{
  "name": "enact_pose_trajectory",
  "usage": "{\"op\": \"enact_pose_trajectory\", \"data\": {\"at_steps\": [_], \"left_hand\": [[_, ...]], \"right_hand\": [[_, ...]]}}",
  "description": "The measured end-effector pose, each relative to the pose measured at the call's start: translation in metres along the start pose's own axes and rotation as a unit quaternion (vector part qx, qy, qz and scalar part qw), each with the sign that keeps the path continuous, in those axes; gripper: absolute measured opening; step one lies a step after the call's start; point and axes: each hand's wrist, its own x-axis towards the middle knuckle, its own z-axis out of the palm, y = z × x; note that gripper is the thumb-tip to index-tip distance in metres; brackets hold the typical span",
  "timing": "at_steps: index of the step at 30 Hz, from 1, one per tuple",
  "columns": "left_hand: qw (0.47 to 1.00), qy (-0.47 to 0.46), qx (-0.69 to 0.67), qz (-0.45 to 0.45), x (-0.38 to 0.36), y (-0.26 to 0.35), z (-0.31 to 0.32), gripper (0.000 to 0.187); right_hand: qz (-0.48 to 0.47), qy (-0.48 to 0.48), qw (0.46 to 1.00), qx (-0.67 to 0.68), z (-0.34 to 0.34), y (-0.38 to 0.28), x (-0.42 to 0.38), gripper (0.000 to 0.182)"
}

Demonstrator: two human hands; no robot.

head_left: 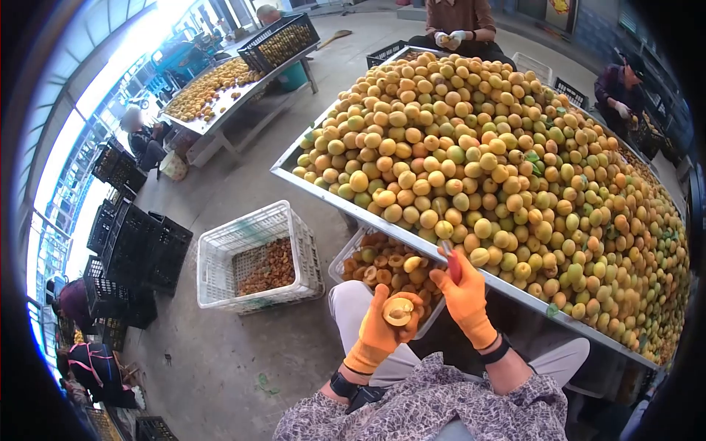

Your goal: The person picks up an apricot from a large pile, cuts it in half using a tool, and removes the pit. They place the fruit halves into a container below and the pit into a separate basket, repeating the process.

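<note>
My left hand [381,323], in an orange glove, holds a halved apricot [398,312] with its hollow cut face up. My right hand [463,298], gloved alike, grips a small tool with a red handle [454,266], its metal tip pointing up by the table edge. Below and between the hands, a crate [340,266] of halved apricots sits in front of my knees. A large heap of whole apricots [471,162] fills the metal-edged table [382,223] beyond my hands.
A white crate [293,257] with brown pits [271,266] stands on the floor at left. Black crates [132,250] are stacked farther left. Another table [209,121] bears apricots. Several people sit around, one across the heap [460,18], one at right [618,88].
</note>
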Motion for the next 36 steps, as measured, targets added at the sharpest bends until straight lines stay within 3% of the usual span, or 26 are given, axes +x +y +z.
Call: {"op": "enact_pose_trajectory", "data": {"at_steps": [6,9,10,12,13,14,16,18,20,24,25,27,30,31,36], "left_hand": [[0.998,-0.046,0.021,-0.034,0.006,-0.014,-0.007,0.057],[0.994,-0.047,0.016,-0.097,0.005,-0.017,0.006,0.057],[0.993,-0.049,0.016,-0.104,0.005,-0.018,0.015,0.057],[0.984,0.025,-0.034,-0.175,0.003,-0.02,0.034,0.06],[0.979,-0.068,-0.063,-0.183,0.01,-0.031,0.013,0.065],[0.978,-0.068,-0.064,-0.187,0.01,-0.037,0.01,0.065],[0.985,0.014,0.053,-0.165,0.01,-0.04,0.023,0.065],[0.985,0.028,0.024,-0.169,0.009,-0.047,0.021,0.063],[0.978,0.14,-0.004,-0.153,0.008,-0.049,0.031,0.055],[0.977,0.178,-0.047,-0.111,0.01,-0.059,0.042,0.037],[0.976,0.178,-0.044,-0.117,0.01,-0.06,0.042,0.037],[0.992,0.093,0.013,-0.088,0.009,-0.061,0.04,0.036],[0.978,0.174,0.046,-0.108,0.017,-0.069,0.046,0.037],[0.98,0.181,0.049,-0.07,0.022,-0.08,0.041,0.038],[0.984,0.131,-0.032,-0.117,0.034,-0.091,0.033,0.039]], "right_hand": [[0.011,-0.058,0.998,0.001,-0.019,-0.03,-0.046,0.033],[0.048,-0.131,0.989,-0.042,-0.034,-0.026,-0.06,0.048],[0.006,-0.149,0.984,-0.102,-0.036,-0.023,-0.062,0.053],[-0.039,-0.144,0.987,-0.062,-0.035,-0.014,-0.067,0.056],[-0.036,-0.139,0.988,-0.062,-0.038,-0.014,-0.069,0.056],[-0.05,-0.131,0.985,-0.096,-0.041,-0.015,-0.071,0.056],[-0.06,-0.121,0.982,-0.129,-0.048,-0.02,-0.076,0.056],[-0.018,-0.117,0.984,-0.133,-0.056,-0.027,-0.083,0.056],[0.001,-0.116,0.982,-0.147,-0.063,-0.024,-0.088,0.056],[-0.005,-0.103,0.986,-0.132,-0.069,-0.021,-0.096,0.055],[-0.011,-0.1,0.986,-0.131,-0.07,-0.02,-0.097,0.054],[-0.004,-0.087,0.987,-0.131,-0.07,-0.019,-0.099,0.054],[0.012,-0.067,0.99,-0.121,-0.066,-0.012,-0.099,0.053],[0.02,-0.055,0.992,-0.116,-0.065,-0.006,-0.097,0.052],[0.012,-0.013,0.992,-0.124,-0.063,0.004,-0.098,0.046]]}}
